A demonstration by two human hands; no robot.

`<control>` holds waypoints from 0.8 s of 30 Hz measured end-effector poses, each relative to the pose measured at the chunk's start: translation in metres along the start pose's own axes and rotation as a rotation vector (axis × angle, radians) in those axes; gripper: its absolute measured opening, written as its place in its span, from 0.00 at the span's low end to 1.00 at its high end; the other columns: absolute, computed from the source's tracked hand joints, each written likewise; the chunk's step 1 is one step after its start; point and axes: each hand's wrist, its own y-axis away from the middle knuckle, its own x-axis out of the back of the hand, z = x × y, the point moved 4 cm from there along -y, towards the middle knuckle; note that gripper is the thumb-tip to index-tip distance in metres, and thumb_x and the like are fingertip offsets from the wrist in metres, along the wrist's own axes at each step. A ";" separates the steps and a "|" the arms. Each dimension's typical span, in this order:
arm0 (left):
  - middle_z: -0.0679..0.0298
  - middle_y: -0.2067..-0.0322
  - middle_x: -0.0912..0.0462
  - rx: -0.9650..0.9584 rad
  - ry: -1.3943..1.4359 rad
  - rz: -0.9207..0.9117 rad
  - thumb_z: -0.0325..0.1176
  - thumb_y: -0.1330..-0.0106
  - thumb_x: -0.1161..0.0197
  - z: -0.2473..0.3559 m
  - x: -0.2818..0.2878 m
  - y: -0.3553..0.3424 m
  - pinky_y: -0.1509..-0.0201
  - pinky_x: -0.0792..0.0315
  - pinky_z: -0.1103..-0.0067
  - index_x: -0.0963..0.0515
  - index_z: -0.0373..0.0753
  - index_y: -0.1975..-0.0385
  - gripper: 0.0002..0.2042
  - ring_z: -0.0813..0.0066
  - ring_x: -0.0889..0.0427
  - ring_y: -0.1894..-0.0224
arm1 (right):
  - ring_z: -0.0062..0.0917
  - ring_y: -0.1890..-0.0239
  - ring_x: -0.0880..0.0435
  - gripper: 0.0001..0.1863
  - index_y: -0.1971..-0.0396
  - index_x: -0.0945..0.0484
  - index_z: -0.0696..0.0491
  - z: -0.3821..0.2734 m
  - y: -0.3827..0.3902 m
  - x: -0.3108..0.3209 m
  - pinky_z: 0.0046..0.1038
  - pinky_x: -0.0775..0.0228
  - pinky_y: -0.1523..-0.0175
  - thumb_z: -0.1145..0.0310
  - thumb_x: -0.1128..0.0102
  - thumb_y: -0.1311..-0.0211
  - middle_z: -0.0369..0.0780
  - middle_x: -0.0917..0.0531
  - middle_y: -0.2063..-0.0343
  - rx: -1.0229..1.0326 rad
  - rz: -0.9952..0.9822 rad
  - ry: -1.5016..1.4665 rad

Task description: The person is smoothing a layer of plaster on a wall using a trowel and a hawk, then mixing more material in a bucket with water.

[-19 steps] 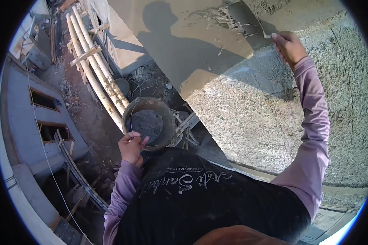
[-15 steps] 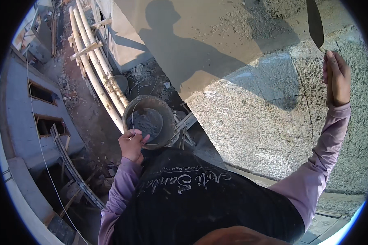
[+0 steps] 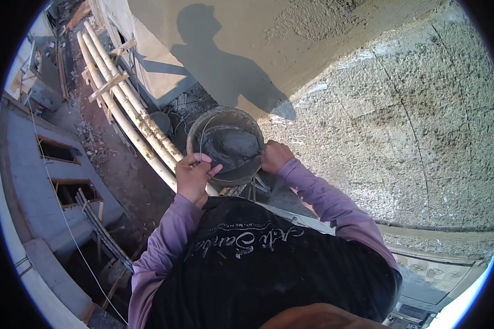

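Observation:
A round bucket (image 3: pixel 225 180) of wet grey mortar (image 3: pixel 233 143) hangs in front of my body, its open top facing up. My left hand (image 3: pixel 195 176) is closed around the bucket's thin wire handle (image 3: pixel 202 137) at the near left rim. At the right rim is my right hand (image 3: pixel 277 156), its fingers curled round the handle of a trowel. The hand covers that handle, and the blade cannot be told from the mortar inside the bucket.
To the right stands a rough wall (image 3: pixel 357 148), with smooth grey plaster (image 3: pixel 247 33) on its upper part. Bamboo poles (image 3: pixel 129 104) tied with wooden crosspieces run along the left. Far below lie rubble-strewn ground (image 3: pixel 107 142) and a pale building (image 3: pixel 24 148) with window openings.
My right hand has come down and left from the wall to the bucket, with the trowel. The bucket and my left hand have shifted right in the view.

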 end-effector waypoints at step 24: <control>0.64 0.70 0.30 0.028 -0.008 0.092 0.15 0.42 0.49 -0.018 0.036 -0.003 0.56 0.18 0.69 0.27 0.31 0.72 0.05 0.77 0.26 0.69 | 0.26 0.87 0.31 0.10 0.73 0.24 0.60 0.019 0.079 0.288 0.30 0.40 0.78 0.67 0.45 0.39 0.42 0.26 0.86 -0.084 0.478 -0.038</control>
